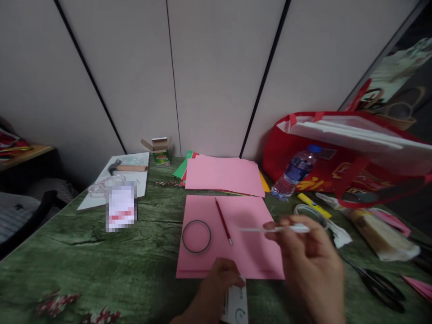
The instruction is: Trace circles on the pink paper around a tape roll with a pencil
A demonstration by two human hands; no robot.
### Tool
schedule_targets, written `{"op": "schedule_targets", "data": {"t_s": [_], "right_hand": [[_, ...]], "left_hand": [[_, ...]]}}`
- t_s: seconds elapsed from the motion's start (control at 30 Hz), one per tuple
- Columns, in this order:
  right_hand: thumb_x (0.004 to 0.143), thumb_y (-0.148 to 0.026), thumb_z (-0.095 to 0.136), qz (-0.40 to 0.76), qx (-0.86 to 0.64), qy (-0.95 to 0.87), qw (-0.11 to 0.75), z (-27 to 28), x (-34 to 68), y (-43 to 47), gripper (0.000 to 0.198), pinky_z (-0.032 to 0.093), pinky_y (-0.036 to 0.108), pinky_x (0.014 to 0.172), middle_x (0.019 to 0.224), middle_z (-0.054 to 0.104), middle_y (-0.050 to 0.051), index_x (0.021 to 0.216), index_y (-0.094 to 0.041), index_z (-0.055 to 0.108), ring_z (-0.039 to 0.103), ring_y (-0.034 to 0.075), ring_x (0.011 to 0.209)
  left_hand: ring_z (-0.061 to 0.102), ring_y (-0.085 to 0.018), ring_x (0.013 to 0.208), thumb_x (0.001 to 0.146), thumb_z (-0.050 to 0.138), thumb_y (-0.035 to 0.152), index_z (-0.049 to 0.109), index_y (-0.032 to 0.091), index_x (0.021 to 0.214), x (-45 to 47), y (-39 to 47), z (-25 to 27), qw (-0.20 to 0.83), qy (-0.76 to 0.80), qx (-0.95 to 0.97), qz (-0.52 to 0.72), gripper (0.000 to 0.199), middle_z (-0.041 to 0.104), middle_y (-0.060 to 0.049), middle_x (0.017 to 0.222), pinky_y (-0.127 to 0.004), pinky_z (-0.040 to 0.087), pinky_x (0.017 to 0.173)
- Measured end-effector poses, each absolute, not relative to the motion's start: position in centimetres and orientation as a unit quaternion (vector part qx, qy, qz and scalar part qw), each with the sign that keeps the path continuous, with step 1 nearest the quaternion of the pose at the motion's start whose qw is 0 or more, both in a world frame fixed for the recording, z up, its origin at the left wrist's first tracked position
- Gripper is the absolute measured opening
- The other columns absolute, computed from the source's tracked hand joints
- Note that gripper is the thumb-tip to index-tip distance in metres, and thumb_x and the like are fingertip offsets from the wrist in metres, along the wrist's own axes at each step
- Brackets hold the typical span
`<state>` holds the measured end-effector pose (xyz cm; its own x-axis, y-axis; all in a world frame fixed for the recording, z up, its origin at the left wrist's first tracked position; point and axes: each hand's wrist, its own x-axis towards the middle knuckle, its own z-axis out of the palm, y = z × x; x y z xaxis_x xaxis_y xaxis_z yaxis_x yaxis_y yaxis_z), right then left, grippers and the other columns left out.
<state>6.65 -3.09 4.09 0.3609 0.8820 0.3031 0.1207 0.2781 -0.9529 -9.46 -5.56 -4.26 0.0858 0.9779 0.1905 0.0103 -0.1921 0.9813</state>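
My left hand [218, 283] is closed on a small white box [238, 299] at the bottom middle, just below the pink sheet [249, 211]. Pinched in the fingers of my right hand [310, 256] is a thin white stick [299, 228] with a thicker end; its slim tip points left and is blurred, so its kind is unclear. It hovers above the right part of the sheet. A dark red pencil [223, 221] lies aslant on the sheet, left of that tip. Beside the pencil, a thin dark ring [182, 236] rests flat on the paper.
Stacked coloured paper [224, 173], a water bottle [299, 171] and a red bag [280, 144] stand behind. Black scissors [381, 285], a tape roll [300, 208] and a yellow glue stick [313, 205] lie right. Leftward are a hammer [130, 168], a blurred-out phone [121, 207] and a small open box [162, 157].
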Motion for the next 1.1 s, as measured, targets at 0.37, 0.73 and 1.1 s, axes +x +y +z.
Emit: {"op": "schedule_targets", "data": {"t_s": [0.37,0.73,1.1], "right_hand": [[0.080,-0.025,0.067,0.464,-0.400,-0.478,0.629,4.6,4.1,-1.7,0.012,0.057,0.022,0.067,0.082,0.067,-0.001,0.087,-0.022,0.057,0.068,0.013,0.074],[0.079,-0.022,0.065,0.383,-0.397,-0.594,0.585,6.0,3.6,-2.8,0.015,0.051,0.018,0.053,0.066,0.063,0.000,0.066,-0.018,0.061,0.062,0.011,0.059],[0.074,-0.034,0.069,0.395,-0.459,-0.540,0.585,6.1,3.9,-2.0,0.022,0.049,0.021,0.047,0.066,0.063,0.002,0.062,-0.017,0.062,0.061,0.012,0.052]], "left_hand": [[0.057,-0.020,0.090,0.090,0.049,0.036,0.054,0.019,0.110,-13.4,-3.3,5.0,0.040,0.507,0.716,0.478,0.026,0.062,-0.007,0.098,-0.034,0.046,0.076],[0.059,-0.022,0.088,0.090,0.034,0.006,0.062,0.011,0.087,-11.2,-3.5,6.0,-0.196,0.329,0.845,0.374,0.029,0.068,-0.007,0.083,-0.046,0.034,0.092],[0.053,-0.017,0.071,0.091,0.043,0.010,0.058,0.017,0.084,-11.2,-2.0,5.6,-0.133,0.354,0.826,0.418,0.018,0.062,0.001,0.066,-0.040,0.033,0.087]]}}
